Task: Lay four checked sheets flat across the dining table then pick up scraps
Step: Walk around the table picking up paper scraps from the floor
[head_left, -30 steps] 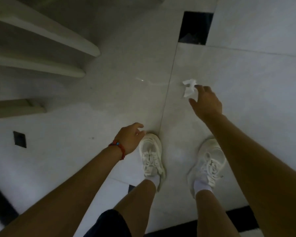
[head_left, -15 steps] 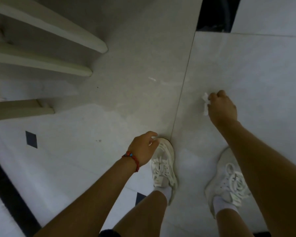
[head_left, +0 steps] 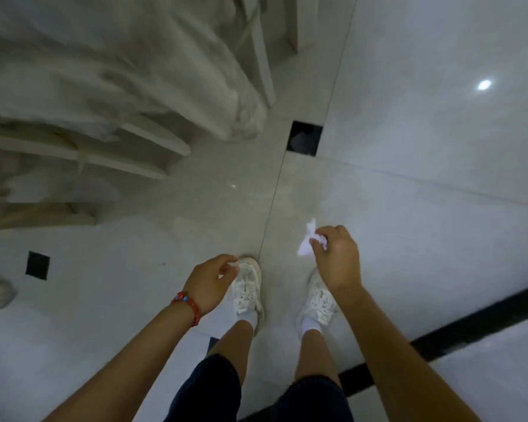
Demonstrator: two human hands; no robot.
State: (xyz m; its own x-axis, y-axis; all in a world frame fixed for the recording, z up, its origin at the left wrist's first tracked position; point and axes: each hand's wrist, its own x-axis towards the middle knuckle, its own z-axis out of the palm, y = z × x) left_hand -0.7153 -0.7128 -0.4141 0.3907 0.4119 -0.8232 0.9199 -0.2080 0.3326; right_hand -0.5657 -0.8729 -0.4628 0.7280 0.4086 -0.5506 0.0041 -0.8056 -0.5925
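Scrap of white paper (head_left: pixel 307 242) sits pinched in the curled fingers (head_left: pixel 320 239) of the right hand (head_left: pixel 336 258), its crumpled ends sticking out to the left of the knuckles, held above the pale floor tiles (head_left: pixel 424 208). That hand hangs over the right white shoe (head_left: pixel 319 303). The left hand (head_left: pixel 209 281) has its fingers loosely curled, and something small and white shows at the fingertips, but against the left white shoe (head_left: pixel 247 290) just behind it I cannot tell whether it is another scrap or part of the shoe. A red bead bracelet (head_left: pixel 188 304) circles the left wrist. Both forearms reach down from the bottom corners, and the bare legs end in dark shorts (head_left: pixel 208 388). A small black inset tile (head_left: pixel 305 138) lies ahead at the tile joint, another (head_left: pixel 37 264) off to the left. Pale chair rungs (head_left: pixel 110 162) and draped whitish cloth (head_left: pixel 119 62), blurred, fill the upper left. A black floor stripe (head_left: pixel 470 324) runs across the lower right.
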